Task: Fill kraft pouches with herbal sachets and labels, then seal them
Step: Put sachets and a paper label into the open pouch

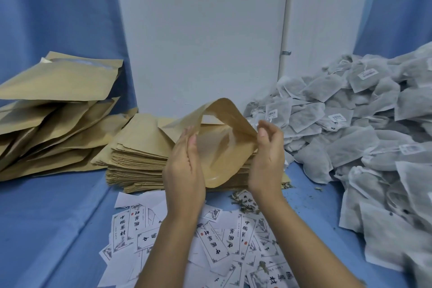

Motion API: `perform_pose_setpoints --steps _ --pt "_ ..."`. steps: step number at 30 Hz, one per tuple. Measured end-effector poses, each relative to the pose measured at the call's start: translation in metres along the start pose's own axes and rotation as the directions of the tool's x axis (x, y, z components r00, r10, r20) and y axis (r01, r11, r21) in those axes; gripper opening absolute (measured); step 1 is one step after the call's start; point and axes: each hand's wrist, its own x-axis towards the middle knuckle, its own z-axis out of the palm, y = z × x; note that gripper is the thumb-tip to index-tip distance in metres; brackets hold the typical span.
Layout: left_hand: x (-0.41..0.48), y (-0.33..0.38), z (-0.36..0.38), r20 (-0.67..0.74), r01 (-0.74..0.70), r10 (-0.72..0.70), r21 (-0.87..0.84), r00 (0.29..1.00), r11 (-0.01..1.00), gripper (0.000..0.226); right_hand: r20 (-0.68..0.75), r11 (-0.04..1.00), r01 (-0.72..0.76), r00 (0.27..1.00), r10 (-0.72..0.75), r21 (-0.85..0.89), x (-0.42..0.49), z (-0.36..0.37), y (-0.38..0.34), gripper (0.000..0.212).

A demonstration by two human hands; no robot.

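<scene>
A kraft pouch [224, 147] is held open above the stack [138, 159].
One wall is pinched by the left hand [184, 166], the other by the right hand [266, 159]; fingertips partly hidden.

Single head-worn wide-angle view, aimed forward and down, close in. Left hand [184, 170], right hand [266, 159] and kraft pouch [224, 152] sit mid-frame; forearms enter from bottom edge. Past the fingers [271, 128], white panel [203, 30] faces camera, blue cloth [58, 7] either side.

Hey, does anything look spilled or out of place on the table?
Yes. Loose dried herb bits lie scattered on the blue table and across the printed labels, below the flat pouch stack. They look spilled, perhaps from the sachets.
</scene>
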Motion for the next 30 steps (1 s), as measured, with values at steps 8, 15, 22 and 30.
perform_pose_setpoints --steps 8,15,22,30 --pt "0.01 0.008 0.012 -0.109 0.05 -0.054 -0.031 0.993 0.998 0.076 -0.031 0.844 -0.169 0.983 0.178 -0.51 0.034 -0.043 0.041 0.02" --pt "0.022 0.004 0.034 -0.165 0.099 -0.111 -0.08 0.98 0.992 0.077 0.276 0.597 0.043 0.911 0.306 -0.801 0.056 -0.066 0.073 0.042" --pt "0.025 0.001 0.045 -0.197 0.12 -0.134 -0.083 0.971 0.989 0.053 0.074 0.792 0.027 0.997 0.023 -0.61 0.061 -0.067 0.072 0.038" --pt "0.027 0.0 0.06 -0.22 0.11 -0.13 -0.1 0.967 0.989 0.043 -0.237 0.804 -0.561 0.823 0.516 -0.198 0.093 -0.07 0.1 0.028"
